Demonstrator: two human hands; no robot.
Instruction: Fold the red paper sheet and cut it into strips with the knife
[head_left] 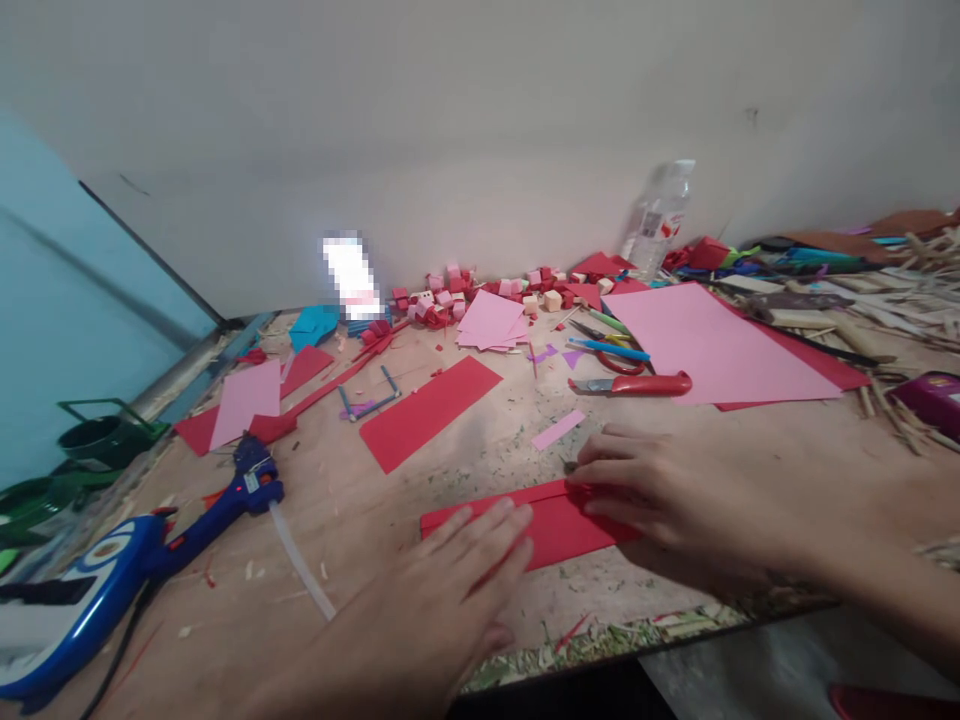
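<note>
Red folded paper (559,520) lay at the near edge of the table (360,505), partly covered by both hands; at far left a blue glue gun (240,490) lay, its base cut off by the frame; the left hand (450,590) rested open and flat, fingertips on the paper's left part; the right hand (675,495), also open with fingers stretched, pressed the right end and hid it; farther off to the right lay a pink sheet (712,340), the clutter past it blurred.
</note>
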